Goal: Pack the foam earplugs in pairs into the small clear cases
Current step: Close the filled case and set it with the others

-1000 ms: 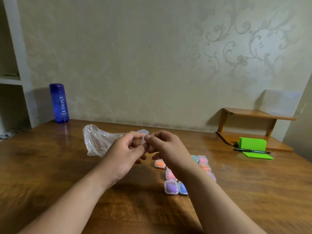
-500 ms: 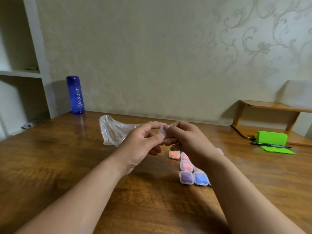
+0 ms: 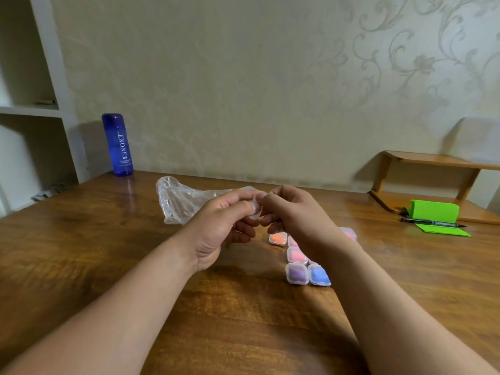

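A: Hands status?
B: Both up over the table (image 3: 81, 253), meeting at centre. My left hand (image 3: 216, 228) and right hand (image 3: 297, 217) pinch one small clear case (image 3: 255, 209) between thumb and forefinger tips, one from each side. The other fingers on both are curled in loosely, holding nothing I can see.
A: Case open or closed?
B: Can't tell. My fingertips cover most of it (only a pale plastic edge shows). Can't see any contents either.
A: Where's the rest?
B: Filled cases sit on the wood at 5 o'clock from the held one, partly under my right wrist. They look closed, packed edge to edge. Orange case (image 3: 278, 238) is farthest from me, pink case (image 3: 297, 255) comes next, then purple case (image 3: 297, 273) and blue case (image 3: 319, 275) touching side by side nearest me. One more pinkish case (image 3: 349, 234) pokes out at 3 o'clock of my right wrist. The wrist hides whatever lies between.
A: Anything else on the bench?
B: Crumpled clear plastic bag (image 3: 178, 201) at 10 o'clock, just behind my left hand, lying on the table. Blue bottle (image 3: 118, 144) upright, further back at 10 o'clock, near the wall. Green stand (image 3: 435, 215) at 3 o'clock with a black pen (image 3: 433, 222) lying across its base, well apart from the cases, beside a low wooden shelf (image 3: 433, 161).
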A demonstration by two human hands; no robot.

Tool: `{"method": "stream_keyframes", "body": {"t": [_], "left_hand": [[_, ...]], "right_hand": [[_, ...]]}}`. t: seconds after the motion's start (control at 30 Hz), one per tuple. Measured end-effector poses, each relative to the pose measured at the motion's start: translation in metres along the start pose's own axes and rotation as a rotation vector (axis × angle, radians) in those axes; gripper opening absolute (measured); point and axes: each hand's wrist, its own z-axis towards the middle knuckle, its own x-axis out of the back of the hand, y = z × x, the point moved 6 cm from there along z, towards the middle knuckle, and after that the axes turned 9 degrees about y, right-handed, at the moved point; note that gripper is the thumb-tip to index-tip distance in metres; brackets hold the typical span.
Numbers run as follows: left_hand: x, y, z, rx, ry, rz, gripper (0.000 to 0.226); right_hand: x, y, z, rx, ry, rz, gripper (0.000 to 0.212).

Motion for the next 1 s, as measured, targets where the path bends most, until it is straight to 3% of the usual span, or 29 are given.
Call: {"method": "stream_keyframes", "body": {"t": [0.47,0.57,0.7,0.8,0.9,1.0], "left_hand": [[0.009,-0.002,0.006,0.062,0.087,-0.076,0.031],[0.010,-0.002,0.006,0.053,0.090,-0.091,0.028],[0.008,0.000,0.006,-0.002,0.101,-0.033,0.021],[0.004,0.000,0.003,0.024,0.038,-0.023,0.030],[-0.007,-0.004,-0.003,0.167,-0.118,-0.186,0.041],[-0.015,-0.006,-0.010,0.248,-0.232,-0.225,0.036]], "right_hand": [[-0.001,0.000,-0.003,-0.028,0.043,0.009,0.027],[0.000,0.000,-0.002,-0.038,0.088,0.011,0.018],[0.003,-0.011,-0.006,0.127,0.191,-0.283,0.012],[0.009,-0.016,-0.004,0.208,0.246,-0.385,0.012],[0.018,-0.013,0.000,0.169,0.252,-0.329,0.017],[0.014,-0.011,-0.001,0.141,0.187,-0.278,0.019]]}}
